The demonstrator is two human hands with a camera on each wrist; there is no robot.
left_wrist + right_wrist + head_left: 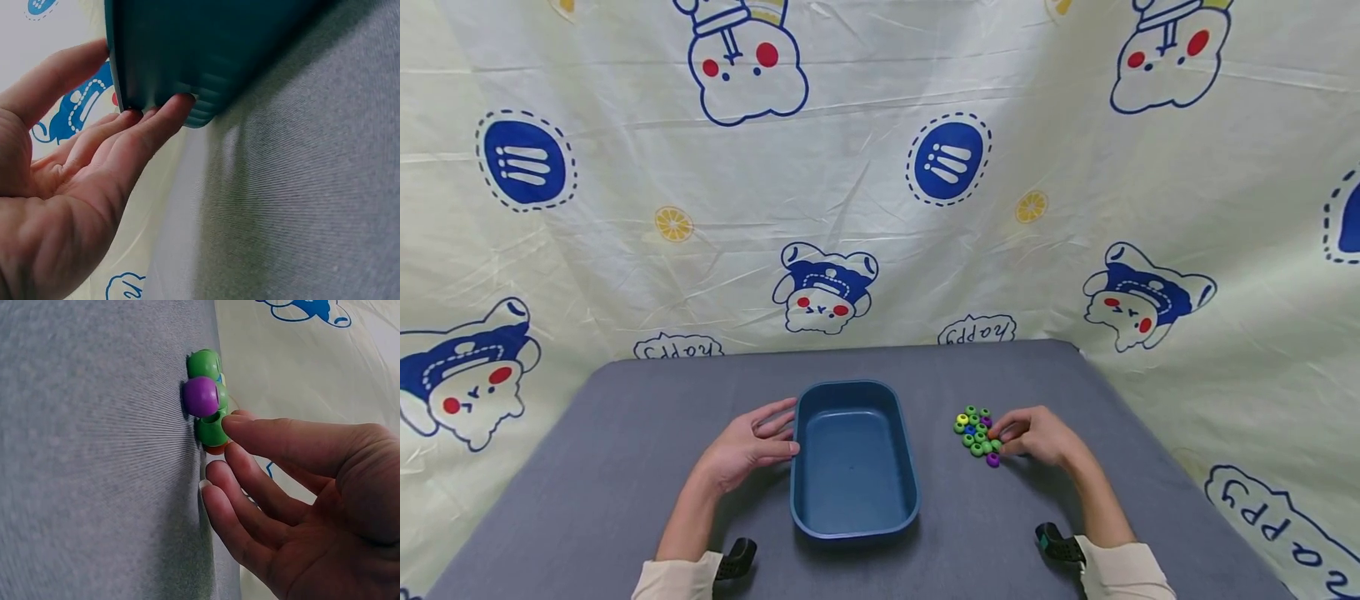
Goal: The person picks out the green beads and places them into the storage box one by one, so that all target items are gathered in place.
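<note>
A deep blue rectangular tray [854, 458] sits on the table in front of me. My left hand [748, 446] lies along its left wall with fairly straight fingers; in the left wrist view the thumb is at the rim and the fingertips [182, 103] meet the outer side. Right of the tray is a cluster of round beads with holes, mostly green beads [976, 450], plus a yellow bead [962, 419], a blue bead [969, 430] and a purple bead [201, 397]. My right hand [1037, 435] reaches the cluster's right edge, thumb tip right at a green bead [211, 430], fingers loosely bent.
The grey cloth-covered table [647, 433] spreads around the tray and beads. Behind it and at the sides hangs a pale curtain [865, 200] with printed cartoon bears. A black wrist strap [737, 558] and another black strap [1058, 543] sit at the sleeves.
</note>
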